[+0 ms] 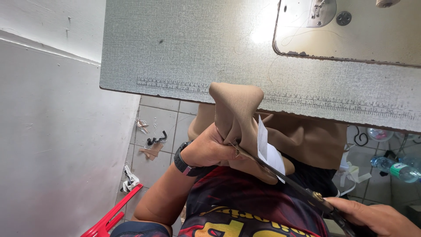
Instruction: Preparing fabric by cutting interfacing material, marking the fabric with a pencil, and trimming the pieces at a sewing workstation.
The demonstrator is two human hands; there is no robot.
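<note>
My left hand (pixel 210 149) grips a bunched piece of tan fabric (pixel 234 109) just below the edge of the grey sewing table (pixel 175 52). A white label (pixel 268 151) hangs from the fabric. My right hand (pixel 372 217), at the lower right, holds dark scissors (pixel 289 182) whose blades reach up to the fabric beside the label, close to my left fingers. A black watch (pixel 183 161) sits on my left wrist. More tan fabric (pixel 307 136) hangs under the table.
A sewing machine base (pixel 351 26) is set into the table at the upper right. A measuring scale (pixel 175 84) runs along the table's front edge. Fabric scraps (pixel 151 147) lie on the tiled floor, a red plastic object (pixel 112 217) at lower left, plastic bottles (pixel 397 169) at right.
</note>
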